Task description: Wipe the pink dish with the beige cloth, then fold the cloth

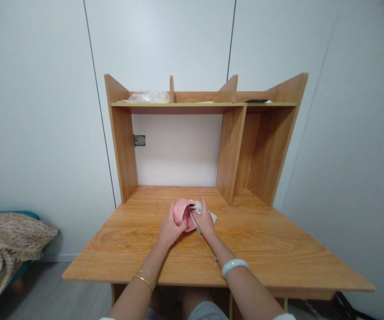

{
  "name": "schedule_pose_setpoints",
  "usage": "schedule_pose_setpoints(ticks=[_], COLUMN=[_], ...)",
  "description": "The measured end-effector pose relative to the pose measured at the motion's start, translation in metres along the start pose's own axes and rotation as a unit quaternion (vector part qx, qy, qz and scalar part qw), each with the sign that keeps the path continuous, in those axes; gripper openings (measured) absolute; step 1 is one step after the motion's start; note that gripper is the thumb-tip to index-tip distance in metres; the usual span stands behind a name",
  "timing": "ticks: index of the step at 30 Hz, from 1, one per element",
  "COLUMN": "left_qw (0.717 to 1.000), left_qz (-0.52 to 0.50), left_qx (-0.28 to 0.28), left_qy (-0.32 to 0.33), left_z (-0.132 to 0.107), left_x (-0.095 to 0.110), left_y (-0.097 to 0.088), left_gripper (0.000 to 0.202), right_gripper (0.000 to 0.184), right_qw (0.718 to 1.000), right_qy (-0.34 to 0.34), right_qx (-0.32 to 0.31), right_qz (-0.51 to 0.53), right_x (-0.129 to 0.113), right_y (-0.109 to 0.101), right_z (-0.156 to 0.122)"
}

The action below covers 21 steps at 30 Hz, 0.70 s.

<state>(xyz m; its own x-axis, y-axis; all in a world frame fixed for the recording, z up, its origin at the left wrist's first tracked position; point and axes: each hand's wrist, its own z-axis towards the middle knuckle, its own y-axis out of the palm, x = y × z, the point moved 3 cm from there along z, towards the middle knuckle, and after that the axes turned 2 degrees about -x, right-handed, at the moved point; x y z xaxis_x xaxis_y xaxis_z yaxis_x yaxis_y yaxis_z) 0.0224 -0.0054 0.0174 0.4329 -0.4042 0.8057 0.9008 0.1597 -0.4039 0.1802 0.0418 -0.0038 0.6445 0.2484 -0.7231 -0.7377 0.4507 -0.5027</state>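
Observation:
Over the middle of the wooden desk (pixel 138 249), my left hand (pixel 171 227) is closed around a pink bowl (pixel 180 210), with its thumb over the near side. The bowl is tilted, its hollow side turned toward the right. In my right hand (pixel 205 221) is a bunched white cloth (pixel 196 207), pressed at the bowl's right edge. A corner of the cloth sticks out to the right of that hand. The fingers behind the bowl and inside the cloth are partly hidden.
A wooden shelf unit (pixel 233 151) rises from the back of the desk. On its upper board lie a clear plastic bag (pixel 148 97) and a dark flat object (pixel 256 101). A wall socket box (pixel 140 140) shows behind. At far left is a seat with a patterned throw (pixel 11 235).

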Motion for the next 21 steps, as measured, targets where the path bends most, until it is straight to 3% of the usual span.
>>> schedule_pose_setpoints(ticks=[4, 9, 12, 16, 21], left_qw=[1.0, 0.995, 0.992, 0.993, 0.997], left_qz=[-0.007, -0.101, -0.122, -0.12, -0.071], left_qx=[0.0, -0.014, -0.031, -0.01, 0.007], left_qy=[-0.01, -0.014, -0.013, 0.007, 0.006], left_z=[0.001, 0.005, 0.007, 0.008, 0.006], left_x=[-0.002, -0.013, -0.017, -0.016, -0.005], left_y=[0.001, 0.01, 0.014, 0.01, 0.001], left_gripper=[0.089, 0.1, 0.088, 0.07, 0.078], right_gripper=[0.057, 0.056, 0.057, 0.057, 0.062], right_qw=[0.999, 0.997, 0.997, 1.0, 0.995], right_qy=[-0.029, -0.032, -0.041, -0.015, 0.031], right_qx=[-0.014, 0.019, 0.002, -0.001, 0.015], right_qz=[0.043, 0.067, 0.067, 0.001, -0.09], right_x=[-0.003, -0.002, -0.005, -0.012, -0.018], right_y=[0.0, -0.002, -0.002, -0.004, -0.009], right_z=[-0.001, -0.001, -0.002, -0.005, -0.008])
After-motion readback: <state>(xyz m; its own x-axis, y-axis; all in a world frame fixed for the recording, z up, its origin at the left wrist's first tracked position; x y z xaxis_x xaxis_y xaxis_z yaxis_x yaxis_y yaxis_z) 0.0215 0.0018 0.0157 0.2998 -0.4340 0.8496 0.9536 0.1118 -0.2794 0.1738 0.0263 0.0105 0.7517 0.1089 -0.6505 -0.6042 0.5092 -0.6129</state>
